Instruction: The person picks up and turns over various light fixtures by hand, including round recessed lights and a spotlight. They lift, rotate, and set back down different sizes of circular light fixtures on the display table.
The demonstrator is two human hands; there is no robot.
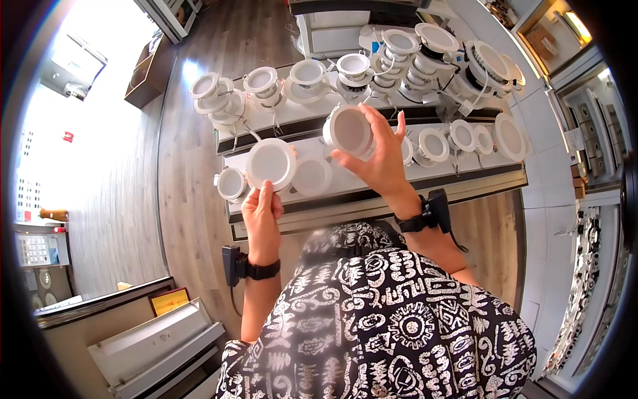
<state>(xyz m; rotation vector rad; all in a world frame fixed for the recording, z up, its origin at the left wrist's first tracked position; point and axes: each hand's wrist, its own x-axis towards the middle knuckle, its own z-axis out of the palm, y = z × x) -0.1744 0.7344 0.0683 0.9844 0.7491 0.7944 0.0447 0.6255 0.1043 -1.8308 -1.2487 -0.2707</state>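
Between the thumb and fingers of my left hand (pixel 261 216) is a round white downlight (pixel 271 164), its flat face turned up toward me. My right hand (pixel 383 159) grips a second downlight (pixel 350 132) by its rim, thumb below and fingers above, with one finger raised off it. Both lights are held over the lower white shelf. Just behind the left one lies another white downlight (pixel 311 176), and a smaller downlight (pixel 231 183) sits to its left. To the right of my right hand, a downlight with a silvery rim (pixel 433 145) stands on the same shelf.
Along the upper shelf run several stacked downlights (pixel 262 81), with taller stacks (pixel 435 40) to the right and loose wires among them. A large round light (pixel 510 137) is at the lower shelf's right end. Boxy white fixtures (pixel 156 346) lie at lower left. Wooden flooring (pixel 193 199) surrounds the stand.
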